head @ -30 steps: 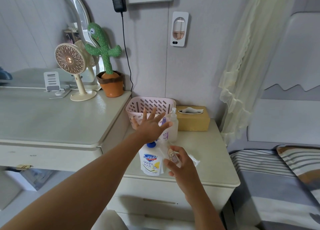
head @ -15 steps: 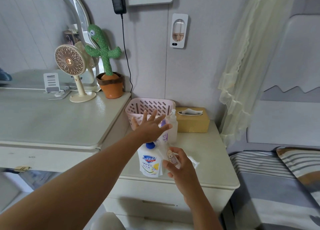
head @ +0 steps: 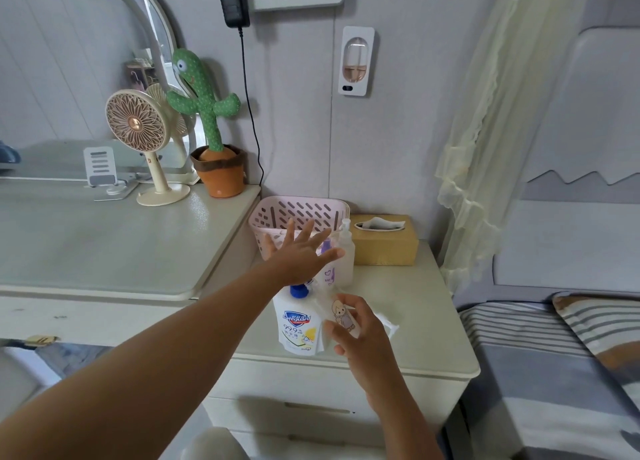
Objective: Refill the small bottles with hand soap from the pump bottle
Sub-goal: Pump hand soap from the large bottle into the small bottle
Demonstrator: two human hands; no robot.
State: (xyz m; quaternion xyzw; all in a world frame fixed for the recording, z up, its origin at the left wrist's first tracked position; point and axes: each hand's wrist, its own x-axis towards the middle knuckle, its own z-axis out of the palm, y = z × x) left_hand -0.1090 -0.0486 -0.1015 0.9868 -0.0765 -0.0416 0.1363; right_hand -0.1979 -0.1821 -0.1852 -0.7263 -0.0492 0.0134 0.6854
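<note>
A white hand soap pump bottle (head: 297, 324) with a blue pump stands on the nightstand (head: 422, 324). My left hand (head: 300, 256) lies flat on the pump head, fingers spread and straight. My right hand (head: 360, 335) grips a small clear bottle (head: 341, 316) with a cartoon figure sticker, tilted against the pump's spout. Behind them stand a second small bottle (head: 329, 274) with purple print and a clear pump bottle (head: 346, 252).
A pink slotted basket (head: 298, 210) and a tan tissue box (head: 382, 240) sit at the back of the nightstand. A higher dresser (head: 104, 245) on the left carries a fan, phone stand and toy cactus. A bed lies to the right.
Both hands stay where they were on the pump and the small bottle. The view has only shifted slightly.
</note>
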